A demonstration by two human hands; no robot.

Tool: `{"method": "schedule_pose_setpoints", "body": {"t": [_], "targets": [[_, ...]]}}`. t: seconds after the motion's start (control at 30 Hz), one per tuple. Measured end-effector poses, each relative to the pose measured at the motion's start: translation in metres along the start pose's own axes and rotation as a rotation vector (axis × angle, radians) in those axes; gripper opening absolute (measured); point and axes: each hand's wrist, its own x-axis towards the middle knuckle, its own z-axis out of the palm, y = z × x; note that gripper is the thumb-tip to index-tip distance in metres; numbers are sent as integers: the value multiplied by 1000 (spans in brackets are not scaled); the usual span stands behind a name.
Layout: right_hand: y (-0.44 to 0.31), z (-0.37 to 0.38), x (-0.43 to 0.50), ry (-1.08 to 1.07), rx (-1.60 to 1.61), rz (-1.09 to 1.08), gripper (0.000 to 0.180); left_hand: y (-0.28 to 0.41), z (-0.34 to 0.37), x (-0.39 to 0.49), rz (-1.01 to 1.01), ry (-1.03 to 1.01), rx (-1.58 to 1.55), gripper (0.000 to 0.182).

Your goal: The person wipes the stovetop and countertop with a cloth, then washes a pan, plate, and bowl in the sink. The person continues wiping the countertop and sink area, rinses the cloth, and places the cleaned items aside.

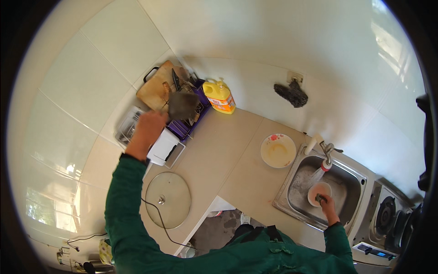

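Note:
My left hand [149, 132] reaches over the far-left corner, closed at the near edge of a dark, broad, blurred blade, apparently a kitchen cleaver [183, 105]. The blade is over a purple dish rack [202, 92] beside a wooden cutting board [150, 89]. My right hand [328, 207] is over the stainless steel sink [345, 191], gripping a small dark scouring pad [320, 198] against the inside of a pale bowl [314, 189]. Water runs from the faucet [328, 150] through a red-and-white nozzle [325, 165] beside the bowl.
A floral bowl [278, 150] stands left of the sink. A yellow detergent jug [219, 97] is against the wall. A glass lid [168, 205], with a black cable over it, and a white appliance [163, 147] lie near my left arm. A gas stove [385, 214] is at right.

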Motion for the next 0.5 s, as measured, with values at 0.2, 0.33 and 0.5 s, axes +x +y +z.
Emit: {"method": "schedule_pose_setpoints", "body": {"t": [0.2, 0.33, 0.5], "targets": [[-39, 26, -5, 26, 49, 50, 30, -94, 68, 51, -106, -5, 141, 12], [-55, 43, -11, 87, 58, 25, 31, -114, 96, 74, -68, -27, 171, 12], [-64, 57, -14, 113, 38, 87, 32, -118, 123, 87, 6, -66, 185, 13]]}}
